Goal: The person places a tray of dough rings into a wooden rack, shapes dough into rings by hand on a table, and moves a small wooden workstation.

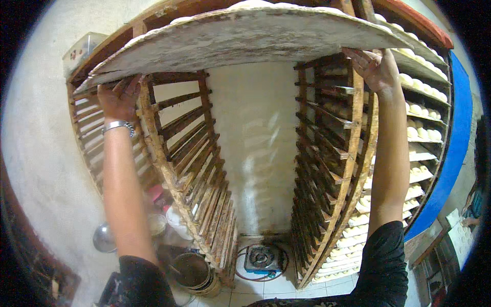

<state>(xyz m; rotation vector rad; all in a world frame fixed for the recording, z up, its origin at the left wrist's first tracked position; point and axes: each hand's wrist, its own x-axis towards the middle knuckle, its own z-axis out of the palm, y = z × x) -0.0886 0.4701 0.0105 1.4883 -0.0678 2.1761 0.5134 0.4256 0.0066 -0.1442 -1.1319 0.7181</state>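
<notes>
L hand (120,100), R hand (378,71) raised, under board (240,41)

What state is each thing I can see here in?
Wide board: held up, underside showing.
Pale dough pieces: on top of the board, uncovered.
Left hand: open, raised under the board.
Right hand: open, raised under the board.
Right-hand rack: loaded with rows of dough.
Stove: set down, no flame visible.
Bucket: upright, uncovered.
</notes>
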